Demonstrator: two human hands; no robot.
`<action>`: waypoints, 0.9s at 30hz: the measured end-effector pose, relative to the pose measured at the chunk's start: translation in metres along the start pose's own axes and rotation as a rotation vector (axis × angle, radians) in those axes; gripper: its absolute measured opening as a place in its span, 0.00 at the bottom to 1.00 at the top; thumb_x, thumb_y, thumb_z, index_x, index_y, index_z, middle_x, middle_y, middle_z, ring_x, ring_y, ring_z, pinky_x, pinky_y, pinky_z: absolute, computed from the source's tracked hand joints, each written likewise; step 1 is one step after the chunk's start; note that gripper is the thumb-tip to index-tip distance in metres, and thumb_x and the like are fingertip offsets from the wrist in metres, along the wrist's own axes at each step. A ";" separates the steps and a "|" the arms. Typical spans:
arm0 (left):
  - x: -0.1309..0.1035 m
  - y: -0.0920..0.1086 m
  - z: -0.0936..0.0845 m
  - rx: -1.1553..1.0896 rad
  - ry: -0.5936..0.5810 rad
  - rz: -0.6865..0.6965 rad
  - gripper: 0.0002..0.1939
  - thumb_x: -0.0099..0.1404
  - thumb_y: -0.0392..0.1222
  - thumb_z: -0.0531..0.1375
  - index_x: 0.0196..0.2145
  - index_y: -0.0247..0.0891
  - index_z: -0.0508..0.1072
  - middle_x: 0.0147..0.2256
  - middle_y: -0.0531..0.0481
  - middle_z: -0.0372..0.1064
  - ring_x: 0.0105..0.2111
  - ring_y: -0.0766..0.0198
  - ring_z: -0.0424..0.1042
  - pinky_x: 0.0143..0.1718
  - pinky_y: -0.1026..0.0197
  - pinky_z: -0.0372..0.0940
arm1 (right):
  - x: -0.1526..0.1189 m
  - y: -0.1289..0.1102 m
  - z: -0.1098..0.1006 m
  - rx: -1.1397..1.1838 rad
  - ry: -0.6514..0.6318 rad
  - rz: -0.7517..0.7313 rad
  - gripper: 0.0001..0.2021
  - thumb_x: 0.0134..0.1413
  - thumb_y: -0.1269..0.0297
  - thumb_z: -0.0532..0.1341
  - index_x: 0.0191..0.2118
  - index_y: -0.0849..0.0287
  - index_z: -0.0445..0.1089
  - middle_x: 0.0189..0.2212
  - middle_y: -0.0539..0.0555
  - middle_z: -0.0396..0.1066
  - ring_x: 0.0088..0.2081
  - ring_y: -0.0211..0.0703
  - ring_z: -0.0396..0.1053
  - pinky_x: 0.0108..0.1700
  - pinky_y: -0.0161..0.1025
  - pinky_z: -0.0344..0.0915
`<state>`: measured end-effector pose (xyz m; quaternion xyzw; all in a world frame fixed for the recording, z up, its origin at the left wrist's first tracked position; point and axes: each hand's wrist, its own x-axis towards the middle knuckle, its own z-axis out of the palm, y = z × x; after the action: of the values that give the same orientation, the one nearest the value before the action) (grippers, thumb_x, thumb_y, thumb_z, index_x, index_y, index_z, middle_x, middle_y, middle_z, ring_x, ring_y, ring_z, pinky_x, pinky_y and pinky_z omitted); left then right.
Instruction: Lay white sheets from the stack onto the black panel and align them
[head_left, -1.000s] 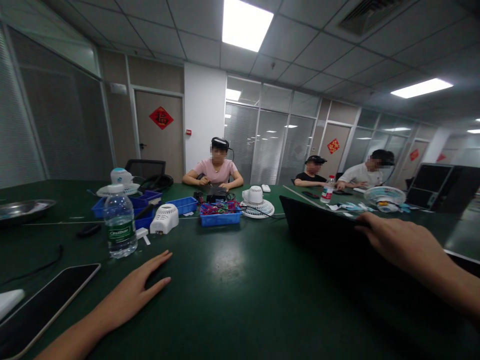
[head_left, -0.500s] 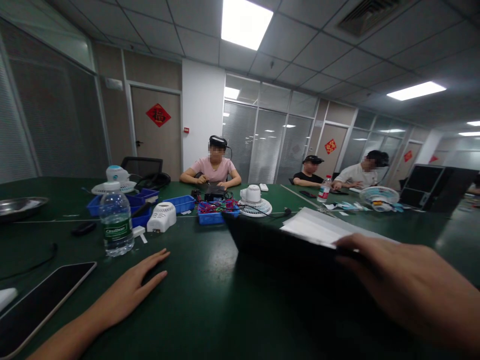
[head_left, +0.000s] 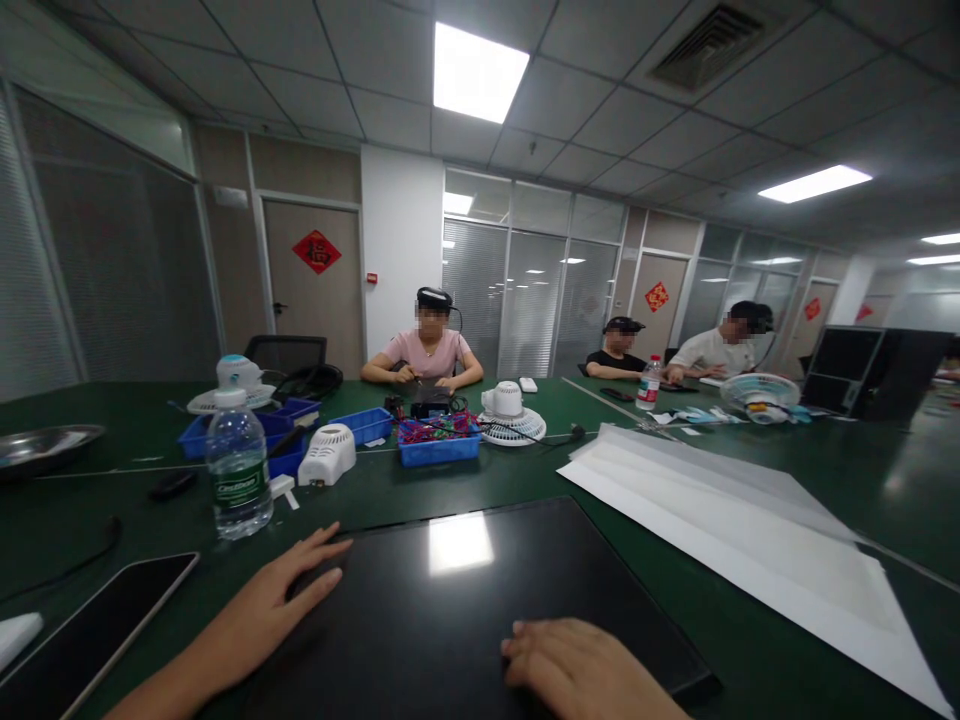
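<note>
A black panel (head_left: 465,608) lies flat on a green table (head_left: 442,488), its long axis apparently running left to right, the person's open left hand (head_left: 285,585) at its far-left corner, the loosely open right hand (head_left: 576,662) over its nearer right side.

black panel (head_left: 450,620) cut off by my frame's bottom edge, partly behind the right hand (head_left: 581,665), dark-screened device (head_left: 101,635) cropped lower left
</note>
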<state>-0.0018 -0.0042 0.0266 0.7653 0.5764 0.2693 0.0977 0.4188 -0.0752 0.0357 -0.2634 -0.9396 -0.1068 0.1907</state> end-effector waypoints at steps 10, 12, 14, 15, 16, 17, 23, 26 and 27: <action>0.005 0.003 -0.001 0.144 -0.112 -0.034 0.29 0.63 0.64 0.58 0.59 0.54 0.70 0.67 0.50 0.55 0.68 0.44 0.49 0.66 0.32 0.44 | -0.020 0.188 -0.025 -0.304 -0.144 0.890 0.19 0.63 0.57 0.57 0.53 0.63 0.71 0.58 0.66 0.67 0.58 0.55 0.66 0.58 0.50 0.61; 0.006 0.000 0.001 0.140 -0.093 -0.040 0.29 0.63 0.63 0.57 0.59 0.53 0.70 0.67 0.48 0.56 0.67 0.44 0.50 0.66 0.32 0.45 | -0.028 0.204 -0.016 -0.342 -0.163 0.934 0.16 0.65 0.56 0.57 0.47 0.61 0.73 0.49 0.61 0.73 0.51 0.49 0.70 0.54 0.49 0.64; 0.007 -0.001 0.004 0.145 -0.084 -0.044 0.29 0.65 0.62 0.56 0.59 0.50 0.70 0.67 0.46 0.56 0.67 0.44 0.51 0.65 0.32 0.46 | -0.033 0.209 -0.011 -0.380 -0.181 0.937 0.14 0.66 0.58 0.56 0.40 0.62 0.74 0.40 0.57 0.75 0.43 0.46 0.72 0.49 0.48 0.65; 0.007 -0.001 0.005 0.152 -0.079 -0.043 0.29 0.65 0.62 0.56 0.60 0.50 0.70 0.67 0.45 0.56 0.67 0.45 0.51 0.65 0.33 0.47 | -0.034 0.210 -0.011 -0.403 -0.183 0.925 0.14 0.67 0.60 0.55 0.37 0.63 0.74 0.38 0.58 0.75 0.42 0.47 0.72 0.48 0.47 0.65; 0.008 -0.001 0.006 0.160 -0.072 -0.040 0.29 0.66 0.61 0.55 0.60 0.49 0.69 0.67 0.45 0.56 0.67 0.45 0.52 0.65 0.33 0.47 | -0.034 0.209 -0.012 -0.430 -0.177 0.907 0.15 0.67 0.63 0.53 0.35 0.64 0.74 0.37 0.60 0.75 0.42 0.49 0.72 0.48 0.47 0.64; 0.008 0.000 0.008 0.169 -0.064 -0.036 0.28 0.66 0.61 0.55 0.60 0.49 0.69 0.67 0.45 0.56 0.67 0.45 0.52 0.65 0.33 0.48 | -0.032 0.206 -0.015 -0.457 -0.164 0.882 0.16 0.67 0.65 0.51 0.34 0.65 0.73 0.37 0.63 0.74 0.43 0.51 0.71 0.48 0.47 0.62; 0.010 0.009 0.014 0.226 -0.049 -0.063 0.29 0.67 0.62 0.53 0.61 0.50 0.68 0.66 0.46 0.56 0.67 0.44 0.53 0.65 0.34 0.49 | 0.006 0.138 -0.034 -0.536 -0.076 0.665 0.13 0.67 0.69 0.48 0.39 0.62 0.70 0.38 0.61 0.71 0.43 0.52 0.68 0.44 0.44 0.60; 0.010 0.013 0.014 0.217 -0.054 -0.087 0.28 0.68 0.63 0.51 0.60 0.50 0.69 0.66 0.48 0.57 0.67 0.45 0.52 0.66 0.35 0.49 | 0.028 0.073 -0.018 -0.483 -0.071 0.494 0.07 0.60 0.75 0.55 0.36 0.56 0.68 0.32 0.53 0.71 0.33 0.45 0.68 0.34 0.40 0.59; 0.010 0.014 0.014 0.213 -0.057 -0.091 0.28 0.69 0.63 0.50 0.60 0.50 0.69 0.66 0.48 0.57 0.67 0.46 0.52 0.66 0.35 0.48 | 0.032 0.051 -0.008 -0.439 -0.037 0.366 0.06 0.56 0.76 0.58 0.35 0.56 0.67 0.31 0.51 0.71 0.31 0.45 0.68 0.31 0.40 0.58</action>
<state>0.0192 0.0030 0.0241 0.7517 0.6330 0.1797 0.0443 0.4230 -0.0203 0.0614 -0.4656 -0.8340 -0.2668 0.1282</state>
